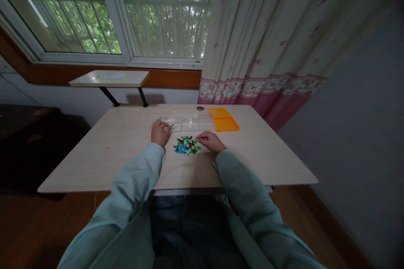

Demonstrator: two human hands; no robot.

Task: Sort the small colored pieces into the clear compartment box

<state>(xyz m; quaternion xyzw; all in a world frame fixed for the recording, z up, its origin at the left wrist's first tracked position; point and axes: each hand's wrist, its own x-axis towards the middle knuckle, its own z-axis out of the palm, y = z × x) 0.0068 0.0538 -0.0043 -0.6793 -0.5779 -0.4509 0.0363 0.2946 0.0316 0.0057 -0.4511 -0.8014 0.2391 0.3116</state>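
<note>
A small heap of coloured pieces (187,145), blue, green and dark red, lies on the pale wooden table (110,151). My left hand (160,132) is closed just left of the heap, pinching a small green piece (172,125) over a clear compartment tray (184,123). My right hand (211,140) rests at the heap's right edge with fingers curled, fingertips touching the pieces. What it holds, if anything, is too small to make out.
An orange lid or tray (223,119) lies beside the clear tray's right end. A small round dark spot (200,108) is at the table's far edge. A wall shelf (109,78) sits under the window, a curtain (271,42) hangs right.
</note>
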